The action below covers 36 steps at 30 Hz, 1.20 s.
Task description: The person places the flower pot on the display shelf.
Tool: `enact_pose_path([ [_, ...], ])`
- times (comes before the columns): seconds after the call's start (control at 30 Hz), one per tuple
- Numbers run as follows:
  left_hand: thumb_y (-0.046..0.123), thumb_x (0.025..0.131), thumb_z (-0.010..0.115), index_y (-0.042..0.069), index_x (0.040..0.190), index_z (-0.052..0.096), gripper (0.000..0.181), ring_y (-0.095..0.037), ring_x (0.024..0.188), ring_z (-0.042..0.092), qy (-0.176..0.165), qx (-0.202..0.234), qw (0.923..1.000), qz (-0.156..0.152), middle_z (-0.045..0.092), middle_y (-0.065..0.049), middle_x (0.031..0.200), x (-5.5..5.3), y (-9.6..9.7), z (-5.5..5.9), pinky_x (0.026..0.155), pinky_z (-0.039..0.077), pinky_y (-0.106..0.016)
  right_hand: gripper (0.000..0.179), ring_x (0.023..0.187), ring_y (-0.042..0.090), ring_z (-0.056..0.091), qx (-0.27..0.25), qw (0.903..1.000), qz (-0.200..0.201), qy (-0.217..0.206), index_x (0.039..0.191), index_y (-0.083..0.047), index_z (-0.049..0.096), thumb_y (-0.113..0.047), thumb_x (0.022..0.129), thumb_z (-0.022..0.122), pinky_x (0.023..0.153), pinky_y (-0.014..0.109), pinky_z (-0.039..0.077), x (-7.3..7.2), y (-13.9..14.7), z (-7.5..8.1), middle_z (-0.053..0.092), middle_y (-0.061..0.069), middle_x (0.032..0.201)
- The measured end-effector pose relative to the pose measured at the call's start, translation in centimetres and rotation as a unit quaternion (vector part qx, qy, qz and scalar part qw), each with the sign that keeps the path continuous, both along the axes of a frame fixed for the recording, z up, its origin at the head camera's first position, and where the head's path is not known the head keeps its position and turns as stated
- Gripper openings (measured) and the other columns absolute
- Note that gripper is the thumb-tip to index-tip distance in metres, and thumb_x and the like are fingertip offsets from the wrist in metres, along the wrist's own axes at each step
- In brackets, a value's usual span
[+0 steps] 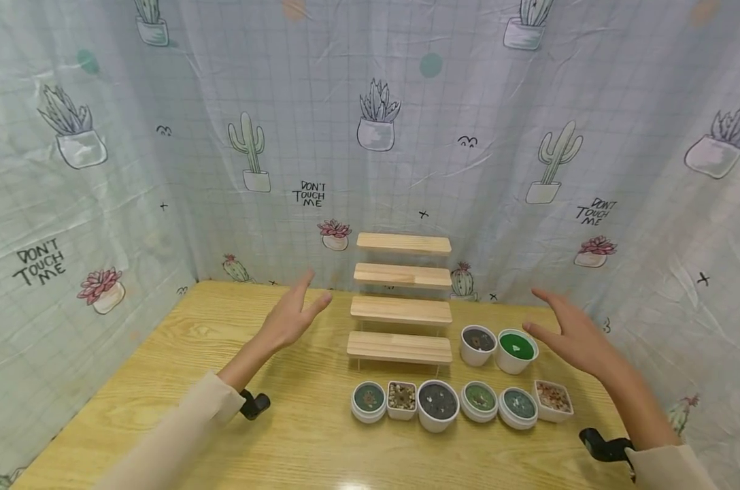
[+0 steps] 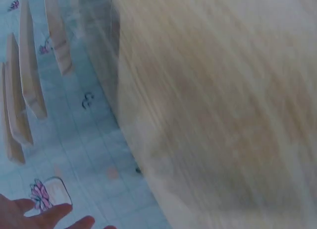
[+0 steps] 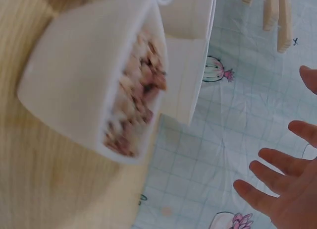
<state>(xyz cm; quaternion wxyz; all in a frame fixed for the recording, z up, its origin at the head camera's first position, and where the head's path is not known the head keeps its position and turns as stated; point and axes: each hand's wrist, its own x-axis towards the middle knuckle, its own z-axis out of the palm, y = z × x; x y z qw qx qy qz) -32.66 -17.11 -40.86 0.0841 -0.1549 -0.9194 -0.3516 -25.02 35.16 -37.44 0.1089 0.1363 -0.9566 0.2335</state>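
Pale curtains [image 1: 431, 160] printed with potted cacti, succulents and the words "DON'T TOUCH ME" hang behind a yellow wood table [image 1: 180, 381]. At its far side stands the shelf [image 1: 400, 309], four light wooden boards rising in steps on thin legs.

From the shelf, the left hand [image 1: 287, 316] is at 9 o'clock, near but apart, its fingers straight and its thumb held away. Over at 3 o'clock, farther off, is the right hand [image 1: 575, 339], also spread wide; neither holds anything. Between shelf and right hand are the grey pot [image 1: 477, 357], at 4 o'clock from the shelf, and the green pot [image 1: 513, 365], just beside it and nearest the right hand, at that hand's 9 o'clock.

Nearer the viewer runs a row of six white pots. From the shelf, the teal pot [image 1: 368, 414] sits at 7 o'clock, the square pebble pot [image 1: 401, 412] at 6 and the large dark pot [image 1: 437, 425] at 5. Toward 4 come the moss pot [image 1: 479, 415], the blue-green pot [image 1: 518, 423] and the square stone pot [image 1: 553, 415], which is at the right hand's 7 o'clock.

Black wrist cameras [image 1: 256, 406] sit below cream sleeves [image 1: 180, 429].
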Motion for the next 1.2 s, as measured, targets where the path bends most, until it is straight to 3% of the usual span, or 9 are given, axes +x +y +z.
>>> enact_pose_path([
  [0.2, 0.066, 0.103, 0.045, 0.019, 0.167, 0.014, 0.085, -0.047, 0.15, 0.037, -0.055, 0.071, 0.9956, -0.024, 0.034, -0.023, 0.165, 1.5, 1.7, -1.7, 0.115, 0.034, -0.069, 0.083, 0.14, 0.057, 0.036, -0.019, 0.9998, 0.002, -0.01, 0.161, -0.001, 0.028, -0.036, 0.099, 0.07, 0.103, 0.075, 0.035, 0.6, -0.3, -1.1, 0.036, 0.034, 0.158],
  [0.47, 0.053, 0.104, 0.052, 0.016, 0.166, 0.02, 0.079, -0.052, 0.14, 0.046, -0.095, 0.164, 0.9809, -0.044, 0.042, -0.028, 0.158, 2.6, 4.7, -3.4, 0.11, 0.042, -0.066, 0.083, 0.139, 0.059, 0.034, -0.068, 0.9971, 0.009, -0.031, 0.16, 0.002, 0.025, -0.03, 0.098, 0.071, 0.103, 0.075, 0.037, 0.8, 0.1, -2.6, 0.033, 0.036, 0.157],
  [0.6, 0.051, 0.104, 0.055, 0.016, 0.165, 0.021, 0.078, -0.049, 0.136, 0.051, -0.127, 0.215, 0.9675, -0.038, 0.045, -0.026, 0.155, 3.2, 5.6, -4.3, 0.104, 0.049, -0.061, 0.085, 0.138, 0.058, 0.036, -0.081, 0.9958, 0.008, -0.043, 0.16, 0.003, 0.025, -0.029, 0.097, 0.073, 0.102, 0.075, 0.038, 0.6, -0.1, -3.6, 0.035, 0.036, 0.156],
  [0.8, 0.043, 0.103, 0.06, 0.011, 0.164, 0.023, 0.078, -0.048, 0.132, 0.054, -0.158, 0.3, 0.9397, -0.039, 0.048, -0.029, 0.149, 3.3, 6.8, -4.6, 0.092, 0.057, -0.051, 0.09, 0.14, 0.06, 0.034, -0.107, 0.9914, -0.001, -0.074, 0.162, 0.001, 0.021, -0.03, 0.097, 0.074, 0.103, 0.075, 0.038, 0.1, -0.2, -4.6, 0.033, 0.038, 0.157],
  [0.93, 0.042, 0.102, 0.062, 0.011, 0.164, 0.024, 0.079, -0.046, 0.129, 0.055, -0.187, 0.321, 0.9277, -0.033, 0.048, -0.029, 0.146, 3.2, 7.3, -5.0, 0.09, 0.056, -0.045, 0.09, 0.141, 0.062, 0.033, -0.117, 0.9891, -0.002, -0.09, 0.163, 0.0, 0.018, -0.03, 0.097, 0.073, 0.105, 0.075, 0.038, -0.3, 0.1, -5.2, 0.03, 0.038, 0.158],
  [1.2, 0.039, 0.096, 0.071, 0.013, 0.161, 0.032, 0.081, -0.029, 0.111, 0.06, -0.212, 0.328, 0.9204, -0.012, 0.048, -0.025, 0.137, 2.9, 7.4, -6.2, 0.083, 0.052, -0.033, 0.092, 0.14, 0.064, 0.032, -0.146, 0.9833, 0.017, -0.107, 0.163, 0.001, 0.015, -0.024, 0.097, 0.074, 0.106, 0.073, 0.039, -0.7, 0.2, -6.1, 0.027, 0.042, 0.157],
])
